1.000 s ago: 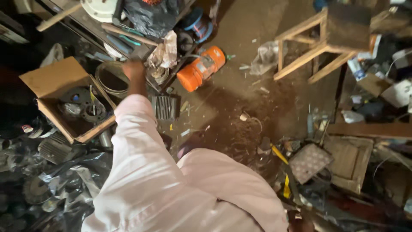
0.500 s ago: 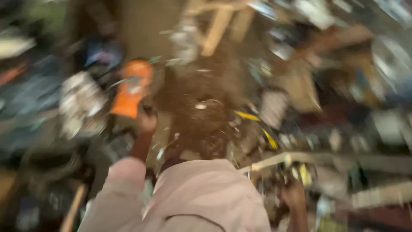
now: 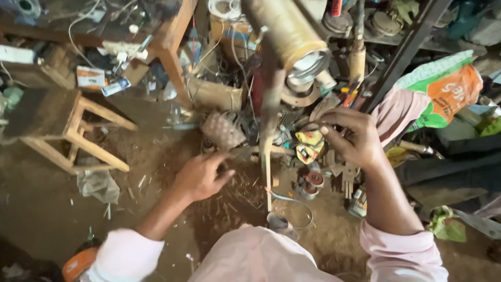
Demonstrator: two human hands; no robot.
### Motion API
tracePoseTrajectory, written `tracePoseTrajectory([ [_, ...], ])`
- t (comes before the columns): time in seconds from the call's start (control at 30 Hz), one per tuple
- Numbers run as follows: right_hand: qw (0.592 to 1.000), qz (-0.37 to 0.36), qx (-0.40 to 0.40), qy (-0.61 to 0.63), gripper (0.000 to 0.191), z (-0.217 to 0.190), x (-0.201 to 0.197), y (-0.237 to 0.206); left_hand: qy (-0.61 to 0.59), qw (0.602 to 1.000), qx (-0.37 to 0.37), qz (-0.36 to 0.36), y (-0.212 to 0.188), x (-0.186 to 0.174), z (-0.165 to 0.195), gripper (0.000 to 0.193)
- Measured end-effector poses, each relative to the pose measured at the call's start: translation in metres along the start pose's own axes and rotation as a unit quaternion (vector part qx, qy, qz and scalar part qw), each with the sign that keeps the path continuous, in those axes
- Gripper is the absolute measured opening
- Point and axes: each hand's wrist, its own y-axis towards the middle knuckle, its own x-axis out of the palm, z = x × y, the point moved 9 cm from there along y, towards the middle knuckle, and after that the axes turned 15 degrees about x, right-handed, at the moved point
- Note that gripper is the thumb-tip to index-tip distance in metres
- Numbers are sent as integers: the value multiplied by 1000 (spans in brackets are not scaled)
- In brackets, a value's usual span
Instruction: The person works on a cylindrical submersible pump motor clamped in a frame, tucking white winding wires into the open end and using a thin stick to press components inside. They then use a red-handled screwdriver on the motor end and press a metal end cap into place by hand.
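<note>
Right hand [image 3: 355, 137]: fingers curled in a pinch, grip closed on a small crumpled yellow packet with red markings [image 3: 309, 144]. The packet sits just left of the fingertips, held above the clutter, its longer side running near to far.

Left hand [image 3: 201, 175]: grip loose and half open, holding nothing that shows; fingertips point right and far, toward a small woven brown basket-like piece [image 3: 223, 130] that lies just beyond them, apart from the hand.

Between the two hands stands a thin upright wooden stick [image 3: 269, 130], long axis near-far in this view, its near end by a blue strap loop [image 3: 292, 201] on the dirt floor [image 3: 47, 209]. The packet lies right of the stick and the left hand left of it, so the right hand is much nearer the packet.

Overhead, a tan cardboard tube with a metal end [image 3: 292, 34] juts toward the camera above the stick.

Surroundings: a small wooden stool [image 3: 68, 130] far left; a green and orange printed sack [image 3: 443, 86] at right, behind a dark slanted metal bar [image 3: 404, 52]; flat metal keys [image 3: 344, 172] under the right hand. Open room is bare floor at near left; right and far sides are crowded with scrap and tools.
</note>
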Motion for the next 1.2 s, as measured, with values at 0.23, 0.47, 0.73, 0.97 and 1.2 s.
tracePoseTrajectory([
  [0.23,974,2,-157,-162,39,7,-19,77,246,952,170,-65,169,1,83,55],
  [0.47,949,-22,-134,-283,21,34,21,123,327,929,124,-119,255,14,60,31],
  [0.73,959,20,-148,-241,24,52,28,128,389,905,80,-154,267,15,42,35],
  [0.97,951,47,-196,-232,22,48,21,126,430,889,56,-144,272,15,35,20],
  [1.2,922,-60,-74,-376,14,73,44,144,483,858,103,-140,268,31,24,17],
])
